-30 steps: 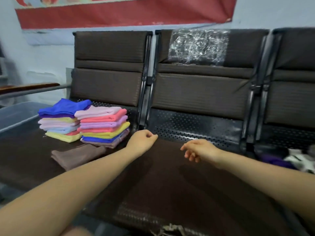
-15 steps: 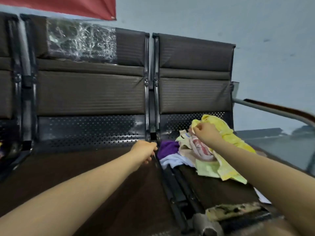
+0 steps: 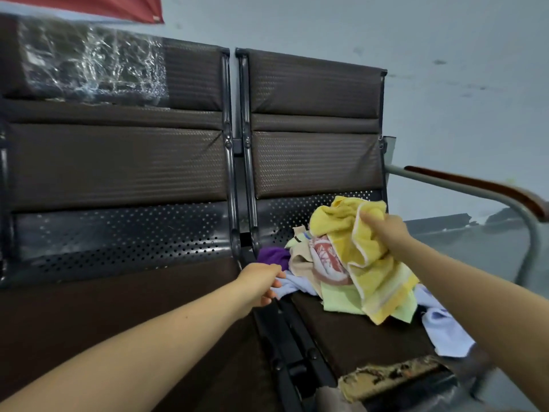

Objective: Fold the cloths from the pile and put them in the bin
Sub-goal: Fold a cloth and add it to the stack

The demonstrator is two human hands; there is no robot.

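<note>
Since approx. half a sec ago the right hand [image 3: 383, 230] has lifted the yellow cloth [image 3: 365, 257] up off the pile [image 3: 320, 272]: it now hangs from the grip, top bunch raised above the other cloths, lower end still draped on the pile's right side. Before that, view swung from the stacked folded cloths over to this seat, so a new cycle is starting: pick done, fold comes next, imo.

Right hand: fingers curled round the cloth's upper edge, holding it. Left hand [image 3: 261, 285]: just left of the pile, at the gap between seats, fingers loosely curled, touching the pale blue cloth [image 3: 292, 285] at the pile's left edge; can't tell if it actually pinches it.

Yellow cloth is crumpled, not spread. Long axis runs diagonally from the gripped top, behind the pile toward the perforated seat back [image 3: 297, 209], down to the front-right of the pile, white-trimmed edge showing along it. Needs shaking out flat before folding.

Pile sits on the right-hand seat [image 3: 356, 337]. No bin in view.
</note>
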